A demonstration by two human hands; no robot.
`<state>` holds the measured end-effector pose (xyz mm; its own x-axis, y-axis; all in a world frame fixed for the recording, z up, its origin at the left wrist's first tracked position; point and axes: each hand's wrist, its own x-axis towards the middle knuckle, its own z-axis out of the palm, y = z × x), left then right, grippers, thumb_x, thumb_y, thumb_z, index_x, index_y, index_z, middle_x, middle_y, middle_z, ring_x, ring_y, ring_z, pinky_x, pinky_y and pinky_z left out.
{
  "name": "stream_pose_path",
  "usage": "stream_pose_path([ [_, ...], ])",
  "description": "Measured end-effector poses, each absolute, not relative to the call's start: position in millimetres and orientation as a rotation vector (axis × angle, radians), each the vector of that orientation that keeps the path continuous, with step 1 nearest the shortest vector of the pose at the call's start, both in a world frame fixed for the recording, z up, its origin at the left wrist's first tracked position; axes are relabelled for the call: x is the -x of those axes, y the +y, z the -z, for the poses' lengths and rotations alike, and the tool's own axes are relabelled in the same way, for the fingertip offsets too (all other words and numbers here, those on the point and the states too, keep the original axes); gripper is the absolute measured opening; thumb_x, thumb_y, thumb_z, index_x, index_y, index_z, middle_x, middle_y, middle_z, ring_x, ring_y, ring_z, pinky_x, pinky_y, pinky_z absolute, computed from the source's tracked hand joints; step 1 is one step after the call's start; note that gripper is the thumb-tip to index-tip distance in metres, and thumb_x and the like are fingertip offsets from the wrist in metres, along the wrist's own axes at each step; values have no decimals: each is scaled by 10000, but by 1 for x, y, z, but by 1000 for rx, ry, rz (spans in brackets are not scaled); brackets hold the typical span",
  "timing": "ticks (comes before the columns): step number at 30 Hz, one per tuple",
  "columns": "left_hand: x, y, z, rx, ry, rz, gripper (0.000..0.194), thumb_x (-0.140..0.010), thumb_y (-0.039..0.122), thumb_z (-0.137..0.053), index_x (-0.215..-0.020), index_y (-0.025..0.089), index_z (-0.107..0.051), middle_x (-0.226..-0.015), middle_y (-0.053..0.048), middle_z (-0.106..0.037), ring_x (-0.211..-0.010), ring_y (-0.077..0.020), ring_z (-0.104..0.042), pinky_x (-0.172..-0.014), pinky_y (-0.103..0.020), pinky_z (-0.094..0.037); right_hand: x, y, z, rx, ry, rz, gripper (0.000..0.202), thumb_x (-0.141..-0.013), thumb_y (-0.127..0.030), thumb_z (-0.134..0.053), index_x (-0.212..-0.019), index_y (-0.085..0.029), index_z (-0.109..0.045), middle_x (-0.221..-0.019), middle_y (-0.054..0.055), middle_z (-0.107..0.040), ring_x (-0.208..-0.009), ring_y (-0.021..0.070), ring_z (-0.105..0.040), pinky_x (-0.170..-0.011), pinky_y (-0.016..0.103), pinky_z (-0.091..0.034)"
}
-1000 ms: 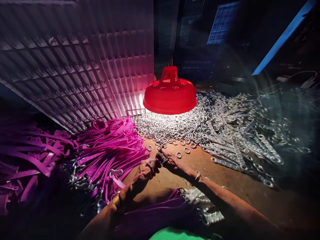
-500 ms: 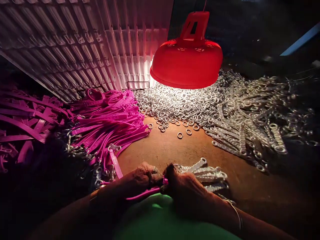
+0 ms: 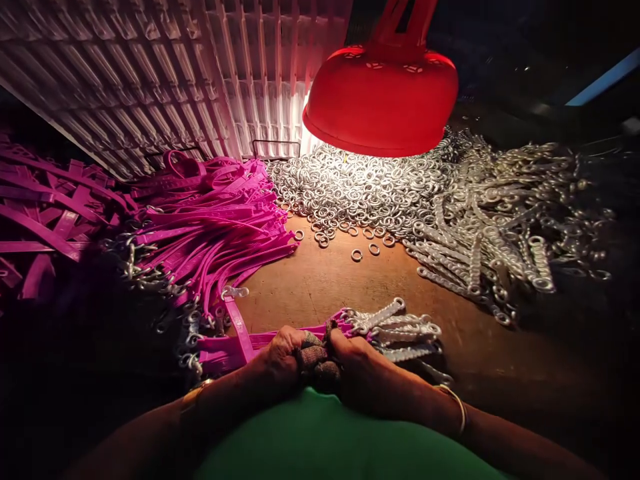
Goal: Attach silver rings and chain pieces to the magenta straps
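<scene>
Straps (image 3: 220, 358) on tabletop (image 3: 320, 287) (dim room (image 3: 530, 40))

Whether anything is pinched between the left hand (image 3: 283, 353) and the right hand (image 3: 360, 360) cannot be told – the gap is hidden by wrapped fingers (image 3: 313, 356). Part of the magenta strap bundle (image 3: 220, 353) is covered by the left hand. The red lampshade (image 3: 383, 107) and ribbed panel (image 3: 165, 73) are cropped by the top edge, loose straps (image 3: 70, 207) by the left – the lamp's bulb is concealed.
</scene>
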<state>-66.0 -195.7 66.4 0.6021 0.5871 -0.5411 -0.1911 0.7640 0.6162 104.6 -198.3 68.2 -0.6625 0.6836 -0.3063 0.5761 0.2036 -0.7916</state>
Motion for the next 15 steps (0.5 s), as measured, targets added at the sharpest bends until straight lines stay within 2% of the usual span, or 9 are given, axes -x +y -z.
stream_pose_path([
  [5, 70, -197, -57, -581, 788, -489, 421, -651, 487, -707, -589, 120, -512, -542, 11, -476, -500, -78, -442, -483, -214, -313, -104, -187, -76, 1166, -2461, -1498, 198, -716, -113, -485, -872, -169, -377, -691, 0, -497, -530, 98, -396, -446, 224, -263],
  [8, 75, -187, -60, -697, 801, -464, 417, -716, 497, -639, -591, 134, -476, -531, 36, -422, -480, -57, -364, -463, -210, -254, -106, -178, -74, 1075, -2427, -1526, 34, -822, -162, -443, -851, -171, -427, -704, -3, -496, -562, 99, -389, -488, 224, -291],
  [11, 86, -166, -71, -915, 918, -386, 403, -735, 482, -598, -568, 151, -439, -510, 62, -350, -476, -51, -281, -449, -212, -206, -115, -167, -64, 997, -2414, -1350, 212, -919, -252, -318, -778, -175, -456, -719, 16, -500, -605, 116, -400, -551, 246, -328],
  [15, 119, -141, -92, -1236, 1108, -279, 302, -767, 419, -545, -633, 150, -517, -543, 58, -390, -485, -65, -309, -451, -204, -243, -138, -149, -50, 1168, -2188, -1206, 312, -939, -333, -253, -818, -169, -489, -728, 32, -513, -618, 133, -443, -567, 256, -371],
])
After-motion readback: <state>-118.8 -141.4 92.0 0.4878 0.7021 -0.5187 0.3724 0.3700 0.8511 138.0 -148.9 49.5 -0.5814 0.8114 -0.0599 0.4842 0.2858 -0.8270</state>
